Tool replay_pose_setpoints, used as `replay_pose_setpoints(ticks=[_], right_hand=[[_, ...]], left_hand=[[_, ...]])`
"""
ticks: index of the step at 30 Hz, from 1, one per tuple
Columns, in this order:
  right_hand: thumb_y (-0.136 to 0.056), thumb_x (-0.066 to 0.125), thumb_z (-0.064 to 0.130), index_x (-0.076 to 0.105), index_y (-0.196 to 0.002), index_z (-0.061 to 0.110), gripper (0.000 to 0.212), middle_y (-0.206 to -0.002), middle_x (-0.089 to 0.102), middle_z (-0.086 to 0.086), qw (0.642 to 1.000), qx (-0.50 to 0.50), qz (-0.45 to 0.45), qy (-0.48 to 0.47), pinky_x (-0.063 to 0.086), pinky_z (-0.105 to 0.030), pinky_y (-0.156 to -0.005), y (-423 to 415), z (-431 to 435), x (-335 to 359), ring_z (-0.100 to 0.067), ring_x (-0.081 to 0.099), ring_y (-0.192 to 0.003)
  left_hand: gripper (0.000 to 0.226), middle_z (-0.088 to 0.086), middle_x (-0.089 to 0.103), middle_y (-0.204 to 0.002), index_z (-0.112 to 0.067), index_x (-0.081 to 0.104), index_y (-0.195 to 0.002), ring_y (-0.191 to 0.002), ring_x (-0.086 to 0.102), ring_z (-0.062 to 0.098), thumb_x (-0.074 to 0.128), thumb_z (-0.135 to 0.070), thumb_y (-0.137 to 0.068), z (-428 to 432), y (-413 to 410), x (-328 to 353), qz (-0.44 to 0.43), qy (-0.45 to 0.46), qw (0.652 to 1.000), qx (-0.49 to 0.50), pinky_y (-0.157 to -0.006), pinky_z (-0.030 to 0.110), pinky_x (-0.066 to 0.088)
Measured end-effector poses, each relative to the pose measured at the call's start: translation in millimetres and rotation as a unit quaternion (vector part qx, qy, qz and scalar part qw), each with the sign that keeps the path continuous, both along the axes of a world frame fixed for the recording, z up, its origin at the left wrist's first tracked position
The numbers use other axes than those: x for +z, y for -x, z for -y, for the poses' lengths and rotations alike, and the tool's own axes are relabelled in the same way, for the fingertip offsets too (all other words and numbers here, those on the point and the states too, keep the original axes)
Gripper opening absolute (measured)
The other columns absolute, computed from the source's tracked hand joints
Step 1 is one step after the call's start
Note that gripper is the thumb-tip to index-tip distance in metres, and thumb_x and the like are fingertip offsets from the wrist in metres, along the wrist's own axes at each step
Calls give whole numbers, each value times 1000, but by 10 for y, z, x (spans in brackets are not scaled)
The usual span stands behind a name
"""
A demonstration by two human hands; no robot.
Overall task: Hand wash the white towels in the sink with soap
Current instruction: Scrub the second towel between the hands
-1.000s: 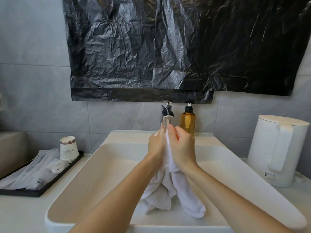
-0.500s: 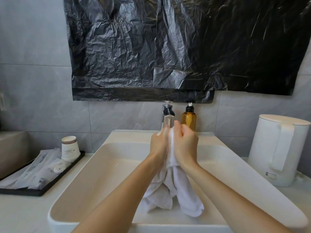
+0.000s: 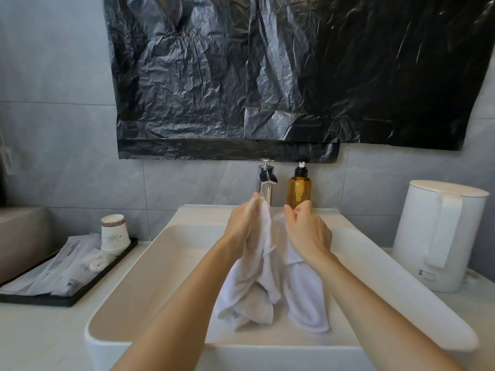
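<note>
A wet white towel hangs over the white rectangular sink, its lower folds drooping into the basin. My left hand grips the towel's upper left part, fingers pointing up near the chrome tap. My right hand grips the towel's right part, fingers curled round the cloth. A gap now shows between the two hands. An amber soap bottle with a black pump stands behind the sink, right of the tap.
A white electric kettle stands on the counter at right. At left, a black tray carries stacked paper cups and wrapped sachets. Black plastic sheeting covers the wall above the tap.
My hands, pressed together on the towel before, have drawn apart sideways, spreading the cloth between them. The view has shifted slightly.
</note>
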State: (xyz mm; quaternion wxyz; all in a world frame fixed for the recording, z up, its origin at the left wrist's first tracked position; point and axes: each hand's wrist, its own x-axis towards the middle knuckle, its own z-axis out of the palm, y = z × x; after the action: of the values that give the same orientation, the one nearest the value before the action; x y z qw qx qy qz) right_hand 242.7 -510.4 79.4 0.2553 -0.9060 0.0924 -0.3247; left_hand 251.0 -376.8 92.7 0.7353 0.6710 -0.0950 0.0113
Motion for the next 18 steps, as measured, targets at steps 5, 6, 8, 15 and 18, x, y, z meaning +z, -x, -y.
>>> replay_pose_setpoints(ticks=[5, 6, 8, 15, 18], right_hand=[[-101, 26, 50, 58, -120, 18, 49, -126, 55, 2, 956, 253, -4, -152, 37, -35, -104, -33, -64, -19, -15, 46, -123], [-99, 27, 56, 60, -110, 19, 50, -113, 59, 3, 940, 281, -24, -193, 41, -32, -97, -7, -69, 3, -13, 52, -112], [-95, 33, 59, 53, -85, 21, 44, -83, 53, 7, 940, 285, -51, -180, 40, -19, -72, 49, -57, 36, -8, 52, -81], [-100, 48, 29, 40, -76, 26, 26, -73, 44, 9, 946, 209, 121, -216, 35, -9, -55, -2, 60, 196, -1, 42, -65], [-101, 46, 27, 47, -85, 13, 21, -74, 46, 8, 917, 138, 230, -296, 36, -10, -57, 1, 197, 294, -4, 43, -67]], left_hand=[[40, 3, 64, -85, -9, 65, -94, -79, 58, 10, 42, -40, -102, 15, -3, -7, 89, -43, 995, -31, -69, 19, 46], [44, 5, 69, -90, -6, 67, -99, -81, 62, 9, 41, -40, -103, 16, 6, -1, 88, -45, 995, -33, -73, 18, 49], [46, 8, 72, -101, -5, 68, -103, -93, 67, 12, 38, -40, -104, 14, 19, -7, 92, -61, 993, -40, -85, 24, 50], [45, -6, 60, -88, -18, 55, -97, -72, 55, 1, 55, -62, -89, -80, -38, -69, 61, -221, 971, -73, -62, 21, 40], [59, -11, 65, -115, -29, 60, -116, -102, 61, 9, 75, -63, -71, -110, -3, -163, 19, -385, 911, -144, -86, 25, 47]])
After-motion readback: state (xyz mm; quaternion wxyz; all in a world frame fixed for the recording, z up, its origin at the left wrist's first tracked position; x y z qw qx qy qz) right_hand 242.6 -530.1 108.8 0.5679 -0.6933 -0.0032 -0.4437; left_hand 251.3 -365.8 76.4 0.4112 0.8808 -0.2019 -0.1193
